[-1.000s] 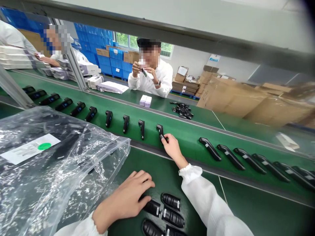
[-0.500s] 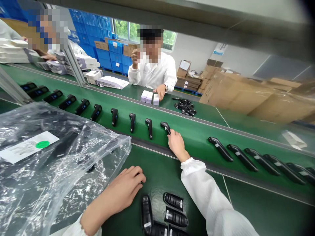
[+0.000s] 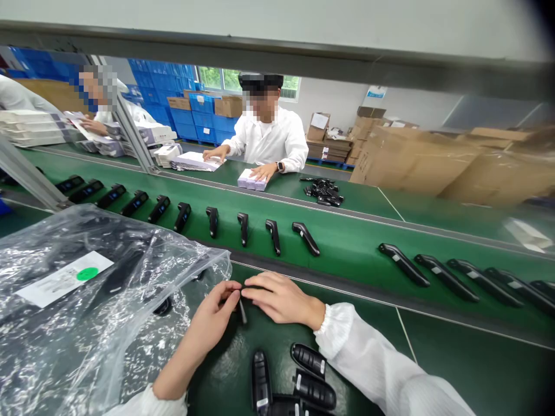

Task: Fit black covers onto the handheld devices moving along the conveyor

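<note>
We see both hands meeting over the near green worktop, just this side of the conveyor's edge. The left hand (image 3: 214,318) has its fingers curled in, thumb and forefinger pinched on a small dark part (image 3: 243,309), a thin black piece that hangs down between the 2 hands. The right hand (image 3: 277,297) lies flatter, its fingers together and stretched leftward, the tips touching the same part from the right; how much of it is covered we cannot tell, since the fingers hide most of it.

Near us, below the hands, a cluster of black handheld casings (image 3: 299,384) lies on the worktop, at least 4 of them, some bearing small white labels. To the left a crumpled clear plastic bag (image 3: 87,300) with a white label and a green dot spreads over the table, its edge touching the left hand's fingertips.

Beyond the hands the green conveyor belt (image 3: 347,242) carries a row of black scanners (image 3: 273,236), spaced apart, with a gap right of centre. On the far side a person in white (image 3: 269,138) rests a hand on small white boxes (image 3: 251,180), with a pile of black parts (image 3: 324,193) to the right. Cardboard cartons (image 3: 411,159) stand far right
</note>
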Available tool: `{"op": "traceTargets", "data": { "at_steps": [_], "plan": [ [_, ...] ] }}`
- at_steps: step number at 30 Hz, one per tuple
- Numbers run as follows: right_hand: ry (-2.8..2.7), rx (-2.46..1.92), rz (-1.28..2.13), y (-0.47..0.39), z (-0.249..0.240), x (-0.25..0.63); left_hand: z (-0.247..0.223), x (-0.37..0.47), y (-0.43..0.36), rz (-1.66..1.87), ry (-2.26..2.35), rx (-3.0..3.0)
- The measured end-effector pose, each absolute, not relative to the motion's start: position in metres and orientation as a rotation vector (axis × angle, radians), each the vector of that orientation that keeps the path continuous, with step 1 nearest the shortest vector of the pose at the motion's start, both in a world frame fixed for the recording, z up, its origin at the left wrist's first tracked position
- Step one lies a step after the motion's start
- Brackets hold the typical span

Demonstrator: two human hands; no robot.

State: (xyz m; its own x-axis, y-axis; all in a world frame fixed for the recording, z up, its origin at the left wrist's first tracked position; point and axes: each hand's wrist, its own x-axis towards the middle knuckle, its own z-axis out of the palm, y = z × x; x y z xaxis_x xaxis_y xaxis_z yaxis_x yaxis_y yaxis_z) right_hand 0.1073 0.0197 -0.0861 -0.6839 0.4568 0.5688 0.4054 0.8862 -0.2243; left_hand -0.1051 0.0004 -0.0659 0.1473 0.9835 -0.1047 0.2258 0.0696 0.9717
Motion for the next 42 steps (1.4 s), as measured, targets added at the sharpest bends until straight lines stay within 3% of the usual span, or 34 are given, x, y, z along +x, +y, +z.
{"op": "traceTargets", "data": {
  "at_steps": [6,15,22,30,42],
  "plan": [
    [-2.216,-0.541,0.432,0.018,-0.093,0.099,-0.068,-0.092,-0.003,1.043,1.028,0.772],
    [-1.813,-0.864,0.712,0.017,-0.095,0.102,-0.054,-0.083,-0.017,0.977,0.956,0.973],
    [-2.004,-0.735,0.635,0.013,-0.088,0.106,-0.061,-0.086,-0.013,0.885,1.027,1.173],
    [-1.713,-1.489,0.458,0.049,-0.092,0.187,-0.033,-0.091,-0.04,0.025,0.837,2.209],
    [-1.808,-2.189,-0.033,0.068,-0.113,0.203,-0.051,-0.093,-0.035,0.255,0.918,2.466]
  ]
}}
